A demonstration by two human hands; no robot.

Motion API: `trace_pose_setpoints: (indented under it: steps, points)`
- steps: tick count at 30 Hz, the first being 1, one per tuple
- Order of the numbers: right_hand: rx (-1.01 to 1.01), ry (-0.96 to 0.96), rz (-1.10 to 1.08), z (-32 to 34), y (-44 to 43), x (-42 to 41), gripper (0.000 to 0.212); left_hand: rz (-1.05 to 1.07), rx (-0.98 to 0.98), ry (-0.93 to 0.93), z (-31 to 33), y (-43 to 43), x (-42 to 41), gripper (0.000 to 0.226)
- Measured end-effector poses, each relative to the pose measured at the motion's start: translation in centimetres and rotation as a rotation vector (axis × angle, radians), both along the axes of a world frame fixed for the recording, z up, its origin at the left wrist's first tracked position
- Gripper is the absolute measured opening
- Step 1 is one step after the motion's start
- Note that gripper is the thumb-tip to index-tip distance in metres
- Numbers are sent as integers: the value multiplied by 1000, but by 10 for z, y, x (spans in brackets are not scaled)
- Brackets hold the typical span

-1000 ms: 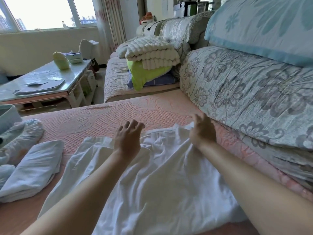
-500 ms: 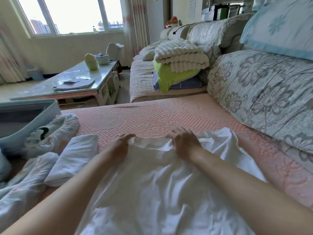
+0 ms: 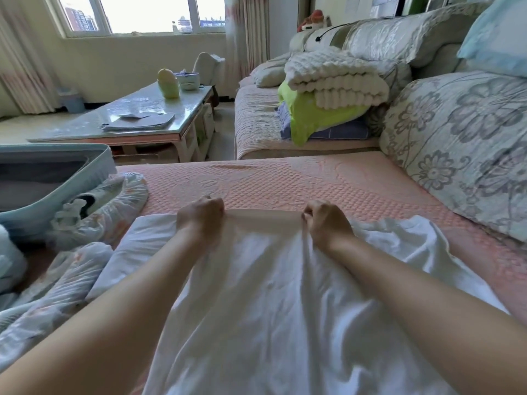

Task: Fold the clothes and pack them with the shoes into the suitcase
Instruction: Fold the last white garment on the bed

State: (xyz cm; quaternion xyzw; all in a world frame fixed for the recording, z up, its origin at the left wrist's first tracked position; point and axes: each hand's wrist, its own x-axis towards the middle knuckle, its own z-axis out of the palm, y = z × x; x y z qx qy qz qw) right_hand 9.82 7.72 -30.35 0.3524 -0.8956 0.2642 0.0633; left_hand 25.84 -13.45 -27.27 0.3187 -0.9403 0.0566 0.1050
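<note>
Garment: white garment lay spread on the pink quilted sofa seat, far edge lifted | handling: I judged it light, limp and slippery, best taken along that edge | fingers: my left hand and right hand curled tight on the edge, cloth taut between them, forearms stretched forward.

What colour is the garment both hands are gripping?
White. The garment, gripped by the left hand and right hand, shows best in the head view.

No text, label, brand, number or sign can be read anywhere here.
</note>
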Motion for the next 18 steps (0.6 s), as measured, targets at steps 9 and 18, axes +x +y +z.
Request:
trace_pose_setpoints:
  steps: [9, 18]
  points:
    - [86, 189, 217, -5, 2, 43, 44, -236, 49, 46, -27, 31, 44, 41]
    - [584, -8, 192, 10, 35, 99, 58, -101, 162, 32, -27, 71, 134, 55]
